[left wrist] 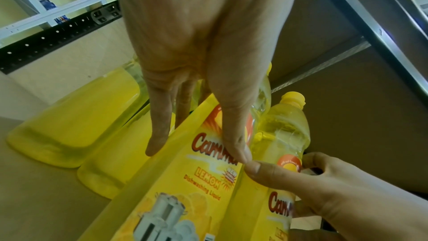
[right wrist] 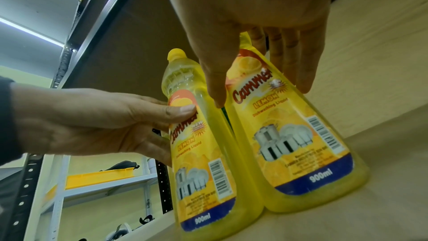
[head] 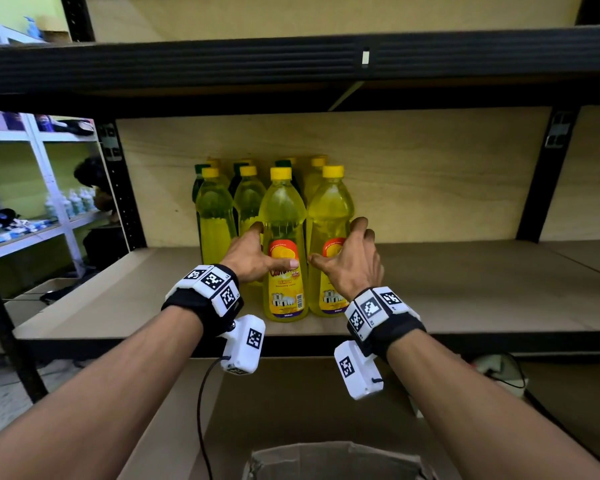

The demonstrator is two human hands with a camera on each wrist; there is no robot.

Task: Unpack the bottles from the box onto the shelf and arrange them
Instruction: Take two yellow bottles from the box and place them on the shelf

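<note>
Two yellow lemon dish-liquid bottles stand side by side near the shelf's front edge. My left hand (head: 274,245) holds the left bottle (head: 284,299), thumb on its label and fingers round its left side; the left wrist view shows that label (left wrist: 185,190) under my thumb. My right hand (head: 336,240) holds the right bottle (head: 329,202), thumb between the two bottles and fingers curled round its far side (right wrist: 289,144). Behind them stand several more bottles (head: 215,216), yellow and dark green, in rows. The open cardboard box (head: 326,459) sits below me, its inside hidden.
The wooden shelf board (head: 482,289) is bare to the right of the bottles and to the left (head: 118,299). The shelf above (head: 291,64) hangs low over the caps. Black uprights (head: 548,174) frame the bay. A white rack (head: 49,188) with goods stands at the left.
</note>
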